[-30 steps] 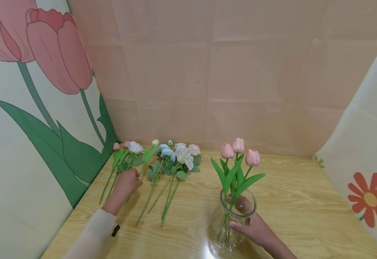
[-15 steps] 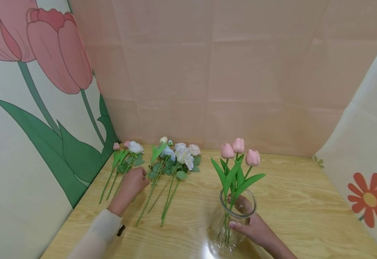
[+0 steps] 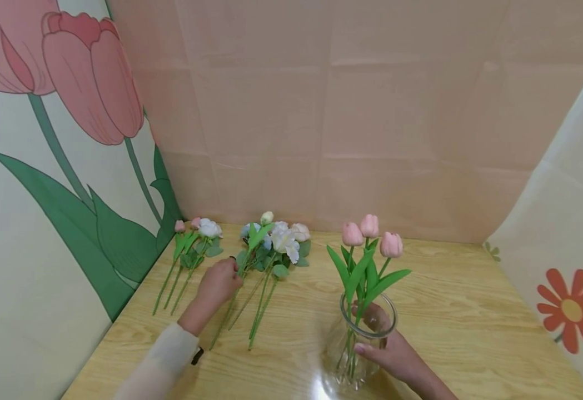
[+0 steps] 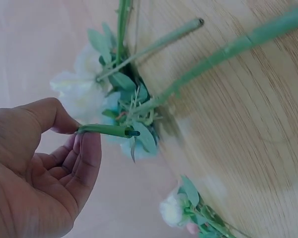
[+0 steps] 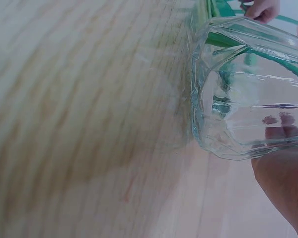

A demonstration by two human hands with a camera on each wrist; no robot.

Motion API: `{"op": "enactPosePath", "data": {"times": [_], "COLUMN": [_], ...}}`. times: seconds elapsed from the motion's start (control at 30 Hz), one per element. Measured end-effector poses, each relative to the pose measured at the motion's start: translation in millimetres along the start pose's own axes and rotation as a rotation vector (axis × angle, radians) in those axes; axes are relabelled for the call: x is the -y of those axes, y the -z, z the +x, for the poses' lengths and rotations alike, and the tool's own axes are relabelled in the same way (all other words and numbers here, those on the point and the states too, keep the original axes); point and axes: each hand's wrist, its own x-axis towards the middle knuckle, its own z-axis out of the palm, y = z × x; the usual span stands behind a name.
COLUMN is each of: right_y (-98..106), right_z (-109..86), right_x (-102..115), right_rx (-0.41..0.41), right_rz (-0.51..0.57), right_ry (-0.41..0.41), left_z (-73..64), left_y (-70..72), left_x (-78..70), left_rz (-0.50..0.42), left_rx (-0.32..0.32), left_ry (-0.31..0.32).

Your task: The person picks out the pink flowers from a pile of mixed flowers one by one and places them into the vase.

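Note:
My left hand pinches the green stem of a cream tulip between thumb and fingers, near the stem's lower end. In the head view the tulip's bloom and long leaf stand in front of the blue and white flowers lying on the table. With my right hand I grip the side of a clear glass vase, the thumb below its rim. Several pink tulips with green leaves stand in the vase, leaning slightly apart. Their stems show through the glass.
Near the left side of the wooden table lie small pink flowers and a white flower. White flowers, a pale pink one and a blue one lie at the back middle. A pink backdrop stands behind.
My left hand has moved to the right with the cream tulip, away from the left flowers and across the blue ones. The right hand and the vase have stayed in place.

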Motion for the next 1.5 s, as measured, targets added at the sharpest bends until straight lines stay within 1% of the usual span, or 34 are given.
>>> {"op": "enactPosePath", "data": {"times": [0.23,0.3,0.4,0.53,0.63,0.77,0.93,1.27,1.4,1.5], "right_y": [0,0,0,-1,-1,0,0,0,0,0], "right_z": [-0.9,-0.9,-0.8,-0.5,-0.1,0.2,0.3,0.7,0.3,0.1], "right_x": [0,-1,-1,0,-1,-1,-1,-1,-2,-2], "right_rx": [0.004,0.005,0.006,0.009,0.010,0.008,0.007,0.016,0.012,0.008], "right_rz": [-0.011,-0.013,-0.009,0.021,0.035,0.023,0.018,0.017,0.008,0.003], "right_ry": [0.004,0.004,-0.003,-0.011,-0.010,-0.008,-0.006,0.010,0.004,-0.005], "left_z": [-0.4,-1.4,-2.5,-3.3,-3.7,-3.6,-4.0,-4.2,-5.3,-6.3], "left_y": [-7.4,-9.4,-12.0,-14.1,-15.1,-14.7,-13.8,-11.2,-8.7,-7.0], "left_x": [-7.2,-8.8,-10.0,-10.8,-10.7,-10.7,-10.9,0.2,5.7,10.5], "left_rz": [0.001,-0.012,-0.024,0.001,0.020,0.023,0.025,0.012,0.037,0.062], "left_rx": [0.012,0.027,0.027,0.004,0.008,0.037,0.054,0.064,0.058,0.030], "left_ry": [-0.014,-0.010,-0.010,-0.029,-0.031,-0.011,0.017,0.071,0.071,0.064]}}
